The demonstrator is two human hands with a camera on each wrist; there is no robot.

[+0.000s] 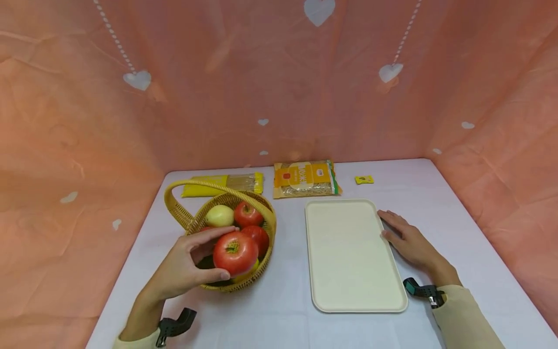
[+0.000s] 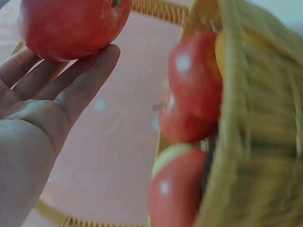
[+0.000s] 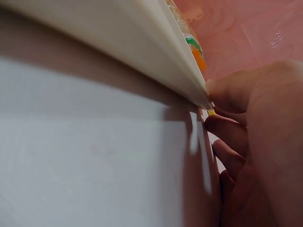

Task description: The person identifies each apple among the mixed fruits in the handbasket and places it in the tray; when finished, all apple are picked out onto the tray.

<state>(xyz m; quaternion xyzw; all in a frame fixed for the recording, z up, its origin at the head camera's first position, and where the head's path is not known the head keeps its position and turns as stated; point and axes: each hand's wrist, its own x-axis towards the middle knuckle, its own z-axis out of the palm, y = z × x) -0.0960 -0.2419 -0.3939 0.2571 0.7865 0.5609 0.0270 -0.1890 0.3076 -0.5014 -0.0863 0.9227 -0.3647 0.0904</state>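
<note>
My left hand holds a red apple above the front of a wicker basket, thumb on the near side and fingers round the far side. In the left wrist view that apple sits at the fingertips, apart from the other fruit. The basket contains red apples and a pale yellow-green fruit; the held apple partly hides what lies below it. My right hand lies at the right edge of a cream tray, its relaxed fingers touching the rim, as the right wrist view also shows.
Behind the basket lies a yellow pack of noodles. A bag of grain and a small yellow packet lie along the back of the white table. The basket's tall handle arches over the fruit. Pink cloth surrounds the table's back and sides.
</note>
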